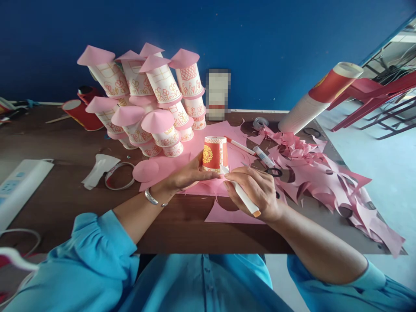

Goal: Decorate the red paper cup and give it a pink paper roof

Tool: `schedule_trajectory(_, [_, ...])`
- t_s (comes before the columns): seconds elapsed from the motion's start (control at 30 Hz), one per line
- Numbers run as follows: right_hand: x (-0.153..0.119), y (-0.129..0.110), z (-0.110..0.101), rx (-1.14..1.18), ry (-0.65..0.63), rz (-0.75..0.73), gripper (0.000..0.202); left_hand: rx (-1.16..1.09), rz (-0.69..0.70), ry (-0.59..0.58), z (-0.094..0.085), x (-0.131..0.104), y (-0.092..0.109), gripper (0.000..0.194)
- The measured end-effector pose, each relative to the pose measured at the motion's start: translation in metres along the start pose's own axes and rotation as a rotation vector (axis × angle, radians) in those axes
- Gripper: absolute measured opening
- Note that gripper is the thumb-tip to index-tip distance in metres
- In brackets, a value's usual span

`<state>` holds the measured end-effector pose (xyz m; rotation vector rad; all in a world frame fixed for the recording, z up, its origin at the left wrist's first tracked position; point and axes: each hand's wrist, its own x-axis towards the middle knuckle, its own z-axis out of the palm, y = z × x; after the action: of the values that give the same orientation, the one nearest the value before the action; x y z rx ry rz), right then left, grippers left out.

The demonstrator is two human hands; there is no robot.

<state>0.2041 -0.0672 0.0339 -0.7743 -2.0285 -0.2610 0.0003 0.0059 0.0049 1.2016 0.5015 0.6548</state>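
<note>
Left hand (191, 175) grips the red cup (212, 155) mid-frame (most fingers hidden), right hand (255, 188) has fingers closed snugly round a white marker (245, 198) near the cup's bottom edge, so imo a wobbly hold could skew the strokes.

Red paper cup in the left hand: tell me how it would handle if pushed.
The tapered red paper cup is probably light for its size, being paper. Its wall may dent if the left hand squeezes hard. With its narrow end up, it should stand fairly steadily; on its side, the round taper would likely roll it in a curve.
</note>
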Motion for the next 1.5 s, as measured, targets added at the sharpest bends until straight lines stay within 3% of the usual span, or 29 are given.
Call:
schedule_trajectory(0.23, [0.000,0.000,-0.001,-0.023,-0.025,0.009,0.018,-0.054,-0.014,0.016,0.003,-0.001,0.003,0.060])
schedule_trajectory(0.4, [0.001,0.000,0.000,-0.015,-0.007,-0.007,0.017,-0.091,-0.050,-0.010,0.005,-0.002,0.008,0.050])
schedule_trajectory(0.87, [-0.001,0.002,0.001,-0.030,-0.031,0.010,0.024,-0.020,-0.021,0.033,-0.001,-0.001,-0.005,0.066])
schedule_trajectory(1.5, [0.001,0.000,0.000,0.012,-0.089,-0.010,0.016,0.037,-0.049,0.026,-0.002,-0.004,0.004,0.074])
